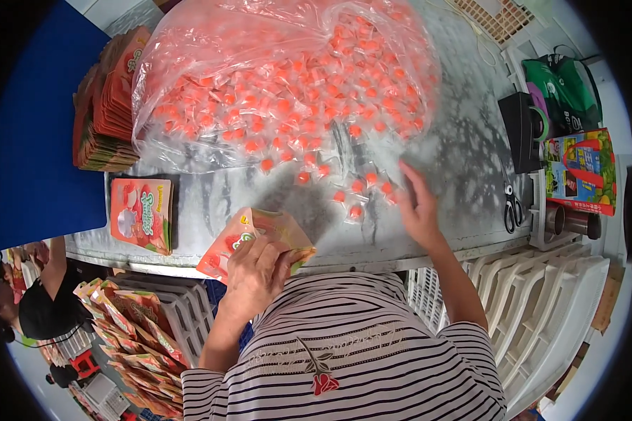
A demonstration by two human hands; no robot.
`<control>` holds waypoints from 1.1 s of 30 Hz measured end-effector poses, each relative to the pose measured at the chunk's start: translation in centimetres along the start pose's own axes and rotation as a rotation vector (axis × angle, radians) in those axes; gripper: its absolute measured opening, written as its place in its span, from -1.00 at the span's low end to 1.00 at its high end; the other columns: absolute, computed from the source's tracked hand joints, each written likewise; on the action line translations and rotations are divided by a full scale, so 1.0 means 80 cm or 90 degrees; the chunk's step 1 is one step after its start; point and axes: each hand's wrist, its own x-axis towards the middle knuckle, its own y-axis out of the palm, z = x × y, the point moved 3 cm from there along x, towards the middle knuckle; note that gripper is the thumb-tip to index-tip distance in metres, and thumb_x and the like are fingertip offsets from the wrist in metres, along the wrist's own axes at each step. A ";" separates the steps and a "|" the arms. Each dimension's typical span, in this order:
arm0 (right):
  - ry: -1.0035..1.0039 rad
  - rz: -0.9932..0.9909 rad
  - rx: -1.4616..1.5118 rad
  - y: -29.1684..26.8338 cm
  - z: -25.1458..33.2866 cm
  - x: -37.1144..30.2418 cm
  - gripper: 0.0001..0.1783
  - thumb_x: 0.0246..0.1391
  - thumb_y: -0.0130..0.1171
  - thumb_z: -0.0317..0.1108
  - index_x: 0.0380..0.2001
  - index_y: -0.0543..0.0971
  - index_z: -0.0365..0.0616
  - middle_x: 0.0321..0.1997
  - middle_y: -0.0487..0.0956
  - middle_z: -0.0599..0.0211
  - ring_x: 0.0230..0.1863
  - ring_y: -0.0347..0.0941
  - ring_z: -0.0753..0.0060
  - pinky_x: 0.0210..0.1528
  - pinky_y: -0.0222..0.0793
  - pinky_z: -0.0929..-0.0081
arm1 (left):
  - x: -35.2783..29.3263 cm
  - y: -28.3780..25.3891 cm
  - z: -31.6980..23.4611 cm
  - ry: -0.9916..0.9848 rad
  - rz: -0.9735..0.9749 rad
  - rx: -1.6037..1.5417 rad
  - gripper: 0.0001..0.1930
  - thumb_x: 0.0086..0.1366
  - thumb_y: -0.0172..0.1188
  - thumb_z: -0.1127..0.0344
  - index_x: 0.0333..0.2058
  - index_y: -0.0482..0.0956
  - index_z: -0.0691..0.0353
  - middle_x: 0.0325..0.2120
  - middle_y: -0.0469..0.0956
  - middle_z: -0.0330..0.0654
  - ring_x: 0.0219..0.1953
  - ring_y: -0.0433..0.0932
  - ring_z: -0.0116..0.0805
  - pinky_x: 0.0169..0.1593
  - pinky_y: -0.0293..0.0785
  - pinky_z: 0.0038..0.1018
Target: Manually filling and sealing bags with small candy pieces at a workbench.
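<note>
My left hand point(256, 270) is closed around a red and green printed pouch point(219, 247) at the near edge of the table, tilted with its upper end toward the candies. My right hand point(421, 210), its fingers stretched out and apart, hovers just right of several loose, clear-wrapped red candies point(356, 210). Nothing shows in its fingers. Behind them, a large clear plastic bag point(246, 42) lies spilled open, with a heap of the same small candies point(316, 91) in and before it. Left of my left hand lies a small stack of flat pouches point(140, 214).
Tall stacks of pouches point(109, 98) stand at the back left. Scissors point(512, 209) lie at the right edge, near a black box point(519, 133) and a colourful bag point(579, 172). White crates point(534, 302) stand below; filled pouches point(137, 337) fill a crate lower left. Another person point(42, 295) is at far left.
</note>
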 end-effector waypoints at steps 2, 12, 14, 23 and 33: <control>-0.047 0.027 -0.093 0.018 0.036 0.007 -0.34 -0.01 0.24 -0.23 0.19 0.37 -0.14 0.33 0.22 0.08 0.34 0.09 0.03 0.24 0.14 0.16 | 0.000 0.001 0.000 0.000 -0.004 0.002 -0.80 0.00 0.33 0.47 -0.38 0.50 0.24 -0.52 0.47 -0.14 -0.53 0.48 -0.11 -0.46 0.41 -0.28; -0.271 0.063 -0.305 0.100 0.060 0.007 -0.61 -0.05 0.30 -0.24 -0.10 0.57 -0.01 0.23 0.27 0.08 0.23 0.16 -0.09 0.25 0.10 0.04 | -0.001 -0.009 -0.005 0.000 -0.033 0.015 -0.84 0.01 0.32 0.47 -0.41 0.52 0.24 -0.50 0.46 -0.11 -0.52 0.44 -0.06 -0.47 0.37 -0.25; -0.296 0.090 -0.349 0.094 0.057 0.003 -0.64 -0.06 0.30 -0.29 -0.13 0.57 -0.03 0.15 0.34 0.14 0.13 0.24 -0.05 0.09 0.29 0.16 | -0.006 -0.011 -0.002 -0.033 0.014 0.020 -0.80 0.02 0.35 0.43 -0.36 0.54 0.28 -0.39 0.53 0.04 -0.43 0.54 0.04 -0.35 0.49 -0.22; 0.216 0.209 0.270 0.062 0.095 0.026 -0.81 0.17 0.16 -0.34 -0.22 0.58 -0.22 -0.37 0.56 0.49 -0.47 0.37 0.75 -0.43 0.36 0.71 | 0.008 -0.007 -0.005 -0.003 -0.002 -0.019 -0.83 0.07 0.32 0.44 -0.36 0.53 0.25 -0.44 0.50 -0.06 -0.42 0.54 -0.06 -0.36 0.48 -0.28; 0.172 0.464 -0.015 0.121 0.178 0.066 -0.66 0.25 0.01 -0.20 -0.20 0.47 -0.33 -0.43 0.57 0.15 -0.42 0.51 0.37 -0.32 0.43 0.40 | 0.006 0.010 -0.019 0.068 0.053 -0.016 -0.76 0.01 0.31 0.50 -0.29 0.54 0.28 -0.36 0.50 -0.11 -0.40 0.53 -0.11 -0.34 0.46 -0.28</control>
